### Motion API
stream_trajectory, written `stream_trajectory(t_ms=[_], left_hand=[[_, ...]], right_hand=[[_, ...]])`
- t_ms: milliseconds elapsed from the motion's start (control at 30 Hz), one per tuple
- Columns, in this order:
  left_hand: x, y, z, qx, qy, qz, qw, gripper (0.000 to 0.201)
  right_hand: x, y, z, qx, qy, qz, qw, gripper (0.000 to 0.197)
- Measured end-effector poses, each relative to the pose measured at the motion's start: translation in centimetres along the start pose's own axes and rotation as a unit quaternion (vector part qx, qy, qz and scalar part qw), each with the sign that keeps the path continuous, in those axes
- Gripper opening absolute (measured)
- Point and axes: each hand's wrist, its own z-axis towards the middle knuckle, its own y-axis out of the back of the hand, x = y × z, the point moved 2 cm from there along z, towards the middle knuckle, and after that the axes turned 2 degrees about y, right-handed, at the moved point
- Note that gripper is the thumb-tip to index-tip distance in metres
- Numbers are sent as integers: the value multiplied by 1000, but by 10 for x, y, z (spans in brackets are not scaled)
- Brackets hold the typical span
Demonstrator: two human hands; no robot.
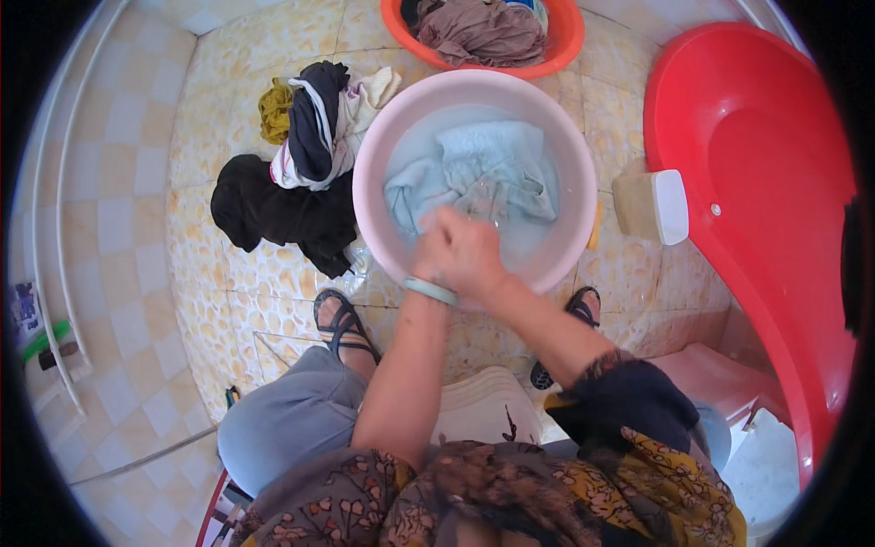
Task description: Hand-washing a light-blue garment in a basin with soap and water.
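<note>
Over the near rim of a pale pink basin (366,196), my two hands are pressed together. My left hand (436,255), with a pale bracelet (430,290) at its wrist, has its fingers closed. Against it lies my right hand (475,253), closed too. Whatever may be between them is hidden. Just beyond the fingers, a light blue cloth (497,155), folded and bunched, lies partly under cloudy water in the basin. Small splashes show next to my right hand.
Left of the basin lie black clothing (273,208), a dark grey and white garment (316,118) and a mustard cloth (274,111). An orange basin (567,55) of laundry stands behind. To the right are a lidded container (638,206) and a large red tub (756,155).
</note>
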Motion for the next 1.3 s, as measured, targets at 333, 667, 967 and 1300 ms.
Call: stream_trajectory(t_ms=[333, 667, 967, 1300], left_hand=[[-105, -49, -11, -16, 204, -546, 812, 19], [-80, -4, 6, -2, 89, -585, 806, 27], [-132, -24, -4, -45, 84, -553, 828, 30], [-126, -22, -8, 114, 133, -330, 928, 22]], right_hand=[[-71, 22, 53, -70, -105, 23, 992, 21], [-25, 52, 12, 157, -247, 266, 919, 25], [-38, 72, 23, -60, -203, 574, 791, 20], [-35, 81, 44, -76, -207, 603, 766, 22]])
